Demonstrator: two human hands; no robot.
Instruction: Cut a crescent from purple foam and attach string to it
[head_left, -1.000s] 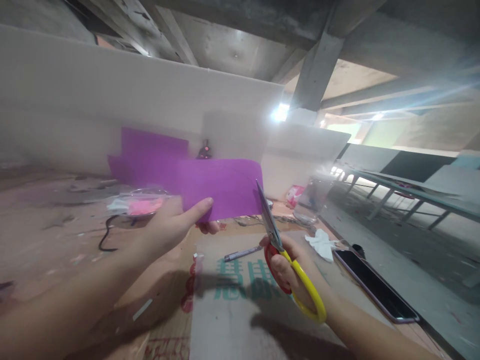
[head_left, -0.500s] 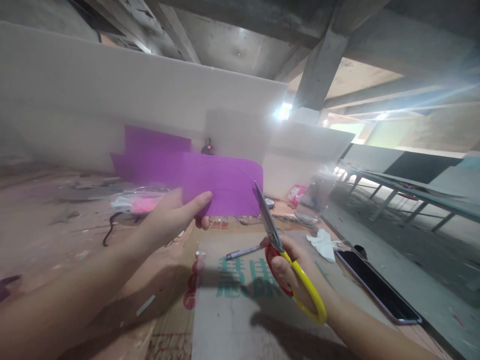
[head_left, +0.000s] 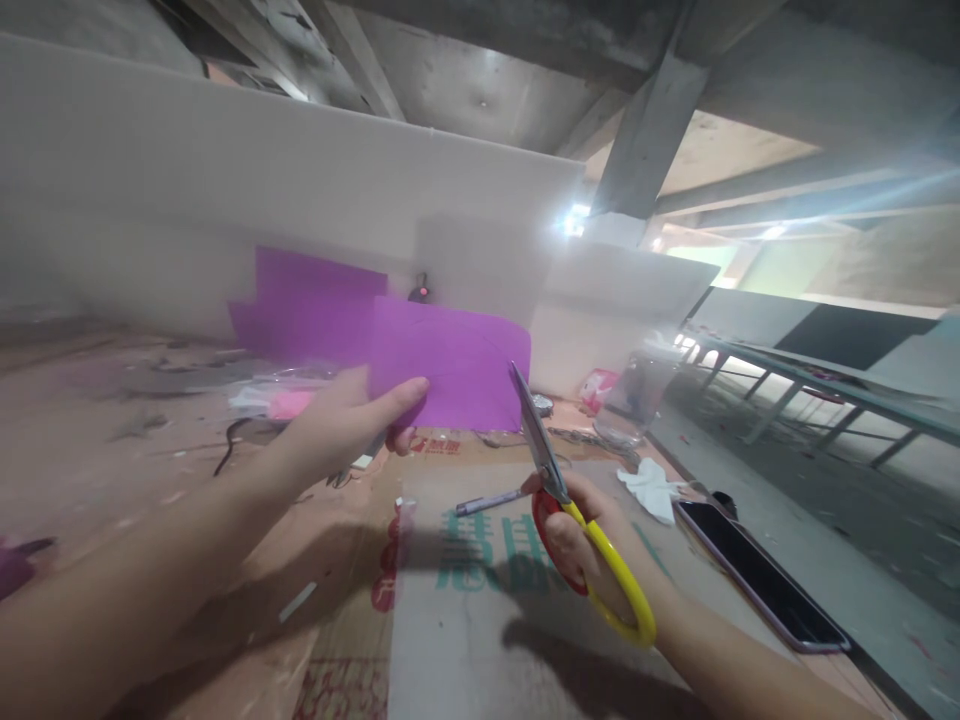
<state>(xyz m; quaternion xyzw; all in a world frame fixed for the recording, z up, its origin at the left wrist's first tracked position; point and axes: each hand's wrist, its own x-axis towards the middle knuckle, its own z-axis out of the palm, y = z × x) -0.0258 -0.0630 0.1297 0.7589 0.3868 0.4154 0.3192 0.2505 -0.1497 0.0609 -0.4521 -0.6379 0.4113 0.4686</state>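
My left hand (head_left: 375,415) pinches the lower left edge of a purple paper sheet (head_left: 457,365), thumb in front and fingers behind. The sheet is held upright above the table, and a faint curved line shows on it. My right hand (head_left: 577,530) is closed round the handles of scissors (head_left: 546,445), one loop yellow and one red. Their blades point up and look nearly closed, with the tip at the sheet's right side. Whether paper lies between the blades I cannot tell. A pen (head_left: 489,502) lies below, close to my right fingers.
More purple sheets (head_left: 319,300) lean against the white partition (head_left: 187,180). A phone (head_left: 765,575), a crumpled tissue (head_left: 651,490) and a clear plastic jar (head_left: 634,395) are on the right. Printed cardboard (head_left: 352,600) covers the table. A pink item in clear wrap (head_left: 291,402) lies left.
The view has shifted slightly, so most things sit a little further right. Both hands keep their hold on the sheet and the scissors, and the scissors' pose is almost the same.
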